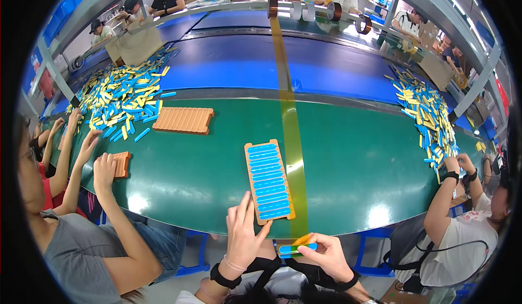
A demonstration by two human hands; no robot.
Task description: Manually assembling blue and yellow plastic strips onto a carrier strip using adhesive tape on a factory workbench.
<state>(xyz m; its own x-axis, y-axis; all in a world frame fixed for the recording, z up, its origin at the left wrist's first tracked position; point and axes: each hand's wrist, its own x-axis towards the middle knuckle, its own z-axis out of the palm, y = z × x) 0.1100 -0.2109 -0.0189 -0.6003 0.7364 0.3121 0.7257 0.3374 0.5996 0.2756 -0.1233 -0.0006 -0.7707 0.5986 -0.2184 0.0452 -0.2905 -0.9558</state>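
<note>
An orange-brown ribbed tray (251,168) stands lengthwise before me on the green table, its slots filled with blue round-ended sticks (268,184). My left hand (244,233) is at the tray's near left corner, fingers stretched along its side and thumb against its near end. Just past the table's near edge, my right hand (326,252) pinches a blue stick (291,248) together with the end of a translucent amber tape (293,163). More blue shows under that stick; I cannot tell how many pieces there are. The tape runs from the rail down beside the tray.
Heaps of blue and yellow sticks lie at left (122,95) and right (427,114). Another ribbed tray (184,120) sits at centre left, with a smaller-looking tray (120,164) by a co-worker's hands. Tape rolls (334,11) hang on a rail above the blue belt (234,59). Co-workers sit on both sides.
</note>
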